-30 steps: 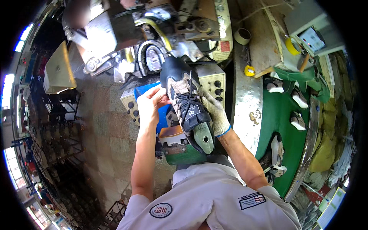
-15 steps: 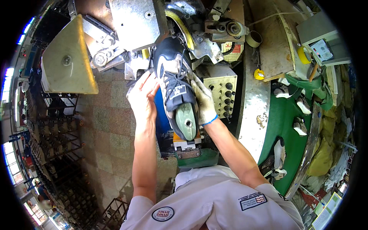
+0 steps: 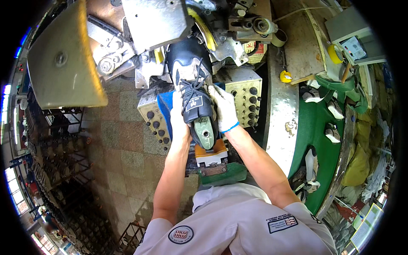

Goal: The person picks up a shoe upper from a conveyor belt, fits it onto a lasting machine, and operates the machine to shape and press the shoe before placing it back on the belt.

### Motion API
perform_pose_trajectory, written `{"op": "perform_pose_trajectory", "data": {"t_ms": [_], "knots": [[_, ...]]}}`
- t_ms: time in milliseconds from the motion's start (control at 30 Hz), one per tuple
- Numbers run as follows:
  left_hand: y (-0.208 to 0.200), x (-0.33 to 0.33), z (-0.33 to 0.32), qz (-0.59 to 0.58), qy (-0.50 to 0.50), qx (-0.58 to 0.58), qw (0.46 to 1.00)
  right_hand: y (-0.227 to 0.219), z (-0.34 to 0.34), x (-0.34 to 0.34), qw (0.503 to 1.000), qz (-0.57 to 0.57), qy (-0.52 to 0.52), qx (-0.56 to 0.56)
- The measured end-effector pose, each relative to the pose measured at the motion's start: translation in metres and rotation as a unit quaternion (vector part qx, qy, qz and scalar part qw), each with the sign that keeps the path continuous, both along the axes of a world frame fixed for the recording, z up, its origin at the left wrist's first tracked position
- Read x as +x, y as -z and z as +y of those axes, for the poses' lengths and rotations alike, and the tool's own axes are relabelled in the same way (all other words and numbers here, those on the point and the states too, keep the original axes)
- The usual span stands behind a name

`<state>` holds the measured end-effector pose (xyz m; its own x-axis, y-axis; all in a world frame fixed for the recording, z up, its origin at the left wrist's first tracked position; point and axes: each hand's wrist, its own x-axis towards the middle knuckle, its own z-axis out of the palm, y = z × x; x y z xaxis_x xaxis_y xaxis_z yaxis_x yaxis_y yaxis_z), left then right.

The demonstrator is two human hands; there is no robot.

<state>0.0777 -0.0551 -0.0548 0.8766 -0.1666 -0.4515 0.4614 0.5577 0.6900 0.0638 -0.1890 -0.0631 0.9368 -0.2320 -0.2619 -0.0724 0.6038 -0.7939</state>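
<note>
A black-and-grey lace-up sneaker upper (image 3: pixel 196 102) is fitted over a green shoe last (image 3: pixel 204 129). Its toe points away from me, under the metal jaws of a machine (image 3: pixel 155 21). My bare left hand (image 3: pixel 180 122) lies along the upper's left side, its fingers mostly hidden behind the shoe. On the other side my right hand (image 3: pixel 225 108), in a pale work glove with a blue cuff, is closed against the upper. Below the heel end sits an orange-and-metal rest (image 3: pixel 210 156). A blue part (image 3: pixel 165 106) shows left of my left hand.
Knobbed control boxes (image 3: pixel 245 100) flank the shoe. A large pale cover (image 3: pixel 59 59) juts out at the left. To the right, a metal edge (image 3: pixel 282 131) borders a green belt (image 3: pixel 293 148) with several shoes. Yellow tape (image 3: pixel 335 55) is at the upper right.
My left hand has moved from open beside the toe area onto the upper's left side. The right hand stays at the shoe's right side. The view has shifted slightly.
</note>
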Motion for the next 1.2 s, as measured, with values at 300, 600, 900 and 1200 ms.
{"op": "perform_pose_trajectory", "data": {"t_ms": [300, 600, 900, 1200], "knots": [[0.019, 0.009, 0.006, 0.008, 0.014, 0.011, 1.0, 0.017, 0.006, 0.002, 1.0, 0.015, 0.013, 0.01], [0.038, 0.025, 0.025, -0.1, 0.057, 0.13, 0.985, 0.017, 0.022, 0.016, 0.998, -0.008, 0.054, -0.03], [0.014, 0.019, 0.019, -0.107, 0.038, 0.167, 0.979, 0.009, 0.015, 0.01, 0.996, -0.031, 0.041, -0.076], [0.108, -0.071, 0.055, -0.09, 0.033, 0.487, 0.868, 0.009, -0.04, -0.081, 0.977, 0.091, 0.064, -0.182]]}}
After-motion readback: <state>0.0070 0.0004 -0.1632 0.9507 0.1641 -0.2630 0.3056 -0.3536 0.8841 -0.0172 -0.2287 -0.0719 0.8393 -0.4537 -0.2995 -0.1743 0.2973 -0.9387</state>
